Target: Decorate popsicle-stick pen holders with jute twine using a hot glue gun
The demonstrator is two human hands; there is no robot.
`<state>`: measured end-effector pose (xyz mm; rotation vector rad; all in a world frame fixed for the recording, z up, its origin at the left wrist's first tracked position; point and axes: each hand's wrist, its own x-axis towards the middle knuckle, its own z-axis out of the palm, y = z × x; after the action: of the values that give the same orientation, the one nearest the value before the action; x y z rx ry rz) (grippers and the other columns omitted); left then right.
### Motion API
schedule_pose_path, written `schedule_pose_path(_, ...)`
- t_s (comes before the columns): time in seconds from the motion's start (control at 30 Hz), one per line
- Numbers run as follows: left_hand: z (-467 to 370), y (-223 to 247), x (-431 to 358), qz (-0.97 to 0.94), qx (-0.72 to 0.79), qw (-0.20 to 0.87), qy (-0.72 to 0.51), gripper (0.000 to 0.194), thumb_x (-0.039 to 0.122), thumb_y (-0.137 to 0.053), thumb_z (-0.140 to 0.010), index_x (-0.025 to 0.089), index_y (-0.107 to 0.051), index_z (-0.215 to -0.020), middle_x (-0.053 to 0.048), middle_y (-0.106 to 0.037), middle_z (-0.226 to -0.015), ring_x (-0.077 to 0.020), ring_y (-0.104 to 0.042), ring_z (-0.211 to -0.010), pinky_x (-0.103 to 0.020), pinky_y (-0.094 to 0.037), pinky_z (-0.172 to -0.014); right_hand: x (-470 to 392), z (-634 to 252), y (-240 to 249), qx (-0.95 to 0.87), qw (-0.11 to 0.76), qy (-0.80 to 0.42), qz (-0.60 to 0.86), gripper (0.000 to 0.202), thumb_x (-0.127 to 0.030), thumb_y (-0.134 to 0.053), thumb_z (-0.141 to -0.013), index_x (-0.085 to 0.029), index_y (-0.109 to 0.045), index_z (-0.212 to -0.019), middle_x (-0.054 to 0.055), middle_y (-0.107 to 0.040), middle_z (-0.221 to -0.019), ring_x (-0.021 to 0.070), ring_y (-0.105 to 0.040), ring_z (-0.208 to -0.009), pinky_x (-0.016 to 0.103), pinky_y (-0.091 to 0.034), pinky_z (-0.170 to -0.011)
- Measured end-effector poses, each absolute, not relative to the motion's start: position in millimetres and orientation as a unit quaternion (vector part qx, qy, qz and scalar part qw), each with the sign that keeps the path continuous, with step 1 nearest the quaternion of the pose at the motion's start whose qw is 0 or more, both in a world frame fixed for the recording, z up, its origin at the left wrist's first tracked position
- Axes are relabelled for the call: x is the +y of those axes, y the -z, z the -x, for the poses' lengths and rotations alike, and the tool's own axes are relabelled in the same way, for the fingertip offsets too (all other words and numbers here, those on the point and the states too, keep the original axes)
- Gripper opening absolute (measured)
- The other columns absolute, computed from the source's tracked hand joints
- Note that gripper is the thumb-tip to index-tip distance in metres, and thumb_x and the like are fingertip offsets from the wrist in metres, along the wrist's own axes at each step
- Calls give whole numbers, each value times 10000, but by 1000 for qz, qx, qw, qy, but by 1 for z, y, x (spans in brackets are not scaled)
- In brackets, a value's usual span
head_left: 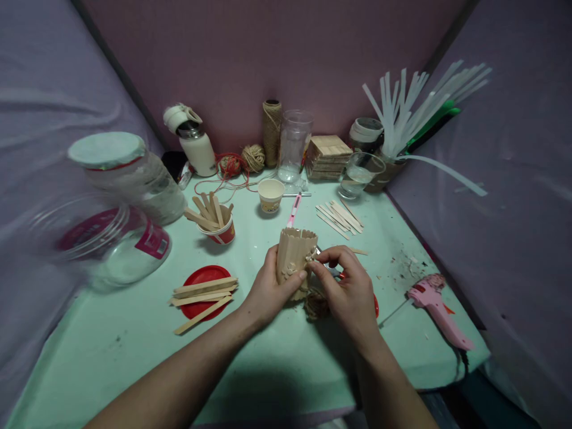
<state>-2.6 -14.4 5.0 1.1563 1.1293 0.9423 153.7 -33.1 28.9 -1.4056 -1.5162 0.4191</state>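
Left hand gripping wooden cup, seemingly mid-table

So both forearms come in from the bottom and angle inward. Left hand is wrapped round with the thumb laid across the front, right hand is kinda pinching, thumb and index finger nearly together.
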Motion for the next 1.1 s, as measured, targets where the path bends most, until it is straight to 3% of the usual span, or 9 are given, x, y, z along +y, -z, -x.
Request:
schedule_pose_path(0.13, 3, -2, -13, -456, 481, 627, -409, 609, 470, -726, -821, 206, -490, -1317, -102, -645, -1283, -275, -606, -1178, -406, -473, -1005, -37, -153, -24, -624, 540, -88, 558, 54, -194, -618, -939, -227, -659, -925, 29, -649, -873, 194, -606, -844, 352, -480, -751)
schedule_pose_path(0.37, 3, 1, -14, -441, 455, 659, -405, 607, 499, -708, -853, 213, -473, -1333, -101, -638, -1314, -264, -594, -1207, -419, -460, -1037, -43, -150, -18, -715, 472, 71, 511, 292, -131, -651, -904, -264, -694, -1161, 55, -665, -945, 211, -621, -852, 406, -447, -795)
schedule_pose_path(0.5, 3, -1, -14, -451, 441, 658, -412, 571, 489, -704, -861, 214, -484, -1310, -95, -641, -1318, -260, -594, -1214, -405, -457, -1041, -42, -150, -16, -727, 454, 75, 510, 320, -148, -637, -913, -268, -685, -1206, 72, -672, -994, 223, -616, -899, 409, -437, -809)
schedule_pose_path(0.9, 3, -1, -14, -479, 439, 636, -416, 602, 478, -714, -848, 196, -464, -1317, -104, -628, -1308, -264, -596, -1195, -392, -453, -1029, -40, -149, -13, -721, 485, 54, 491, 209, -121, -655, -907, -199, -706, -1094, 88, -665, -998, 230, -591, -911, 407, -471, -792)
schedule_pose_path(1.1, 3, 2, -14, -464, 443, 646, -414, 550, 512, -647, -896, 205, -477, -1319, -102, -634, -1316, -272, -589, -1213, -415, -449, -1042, -41, -151, -13, -708, 521, 21, 477, 310, -68, -637, -892, -208, -694, -1162, 85, -634, -1048, 211, -594, -910, 382, -515, -767)
